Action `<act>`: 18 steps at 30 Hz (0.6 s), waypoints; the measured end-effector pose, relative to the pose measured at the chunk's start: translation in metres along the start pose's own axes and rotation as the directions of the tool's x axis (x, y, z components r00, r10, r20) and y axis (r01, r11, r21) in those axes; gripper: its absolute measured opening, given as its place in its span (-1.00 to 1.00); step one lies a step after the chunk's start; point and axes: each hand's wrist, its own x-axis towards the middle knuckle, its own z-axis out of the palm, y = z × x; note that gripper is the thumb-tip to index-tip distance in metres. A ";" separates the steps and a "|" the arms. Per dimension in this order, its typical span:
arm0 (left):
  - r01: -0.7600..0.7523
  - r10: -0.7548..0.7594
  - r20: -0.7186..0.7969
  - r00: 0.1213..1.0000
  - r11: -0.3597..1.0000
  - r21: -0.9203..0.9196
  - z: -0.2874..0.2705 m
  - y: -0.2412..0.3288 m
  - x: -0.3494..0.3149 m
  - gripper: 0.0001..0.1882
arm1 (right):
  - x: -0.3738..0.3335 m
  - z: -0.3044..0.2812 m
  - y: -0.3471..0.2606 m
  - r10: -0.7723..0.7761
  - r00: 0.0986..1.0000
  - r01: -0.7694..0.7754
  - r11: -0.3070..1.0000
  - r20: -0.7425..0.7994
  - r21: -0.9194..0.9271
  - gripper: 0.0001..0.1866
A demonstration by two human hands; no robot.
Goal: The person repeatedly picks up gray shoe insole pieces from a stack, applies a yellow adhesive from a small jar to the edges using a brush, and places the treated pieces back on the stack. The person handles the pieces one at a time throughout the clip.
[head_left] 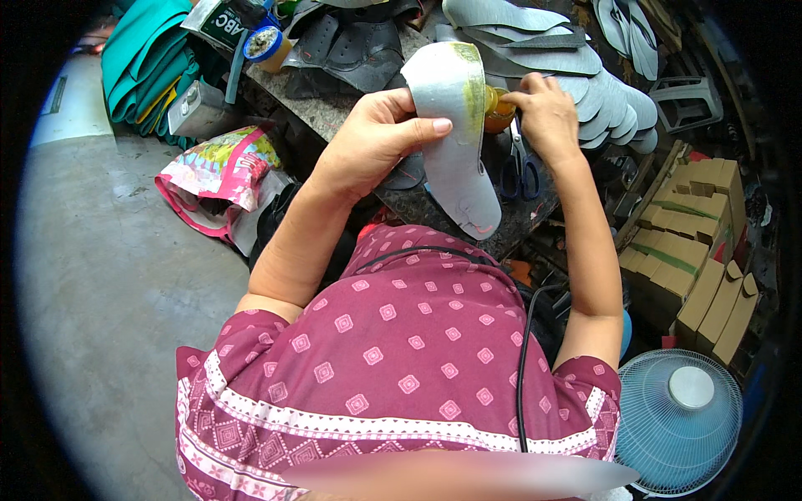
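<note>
Head view: grey shoe sole (451, 138) held up between two hands

Nearest is the person's maroon patterned shirt (401, 334), with a black cable (525, 376) running down over it. Past it, the left hand (380, 134) grips the sole by its left edge, thumb across the face and fingers behind. The sole is held upright over the near edge of the workbench (326, 113), its wide end up and its narrow end towards the person, with a yellowish smear along the upper right edge. The right hand (547, 117) is just beside that edge, fingers bent in at a small yellow thing (491, 101); whether it grips this I cannot tell. Behind lies an orange-yellow container (499, 122), with dark-handled scissors (519, 159) just below it. To the right are a blue fan (672, 451) and, further up, brown cartons (681, 225); to the left is a pink bag (217, 171). Farther across the bench, overlapping grey soles (606, 100) fan out on the right, and dark footwear pieces (355, 50) lie on the left, near a blue-lidded jar (266, 46)
</note>
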 end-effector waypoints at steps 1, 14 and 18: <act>-0.010 0.010 -0.011 1.000 1.000 -0.007 0.001 0.000 0.000 -0.63 | -0.005 -0.003 0.004 0.016 0.999 -0.014 1.000 -0.045 0.025 -0.65; -0.068 0.075 0.085 0.994 0.995 -0.072 0.022 -0.005 0.020 -0.57 | -0.050 -0.093 -0.015 0.174 0.983 0.013 0.234 -0.055 0.972 -0.59; -0.114 0.138 0.084 0.987 0.963 -0.243 0.036 -0.012 0.027 -0.61 | -0.052 -0.092 -0.045 0.111 0.990 0.061 0.183 -0.082 0.981 -0.12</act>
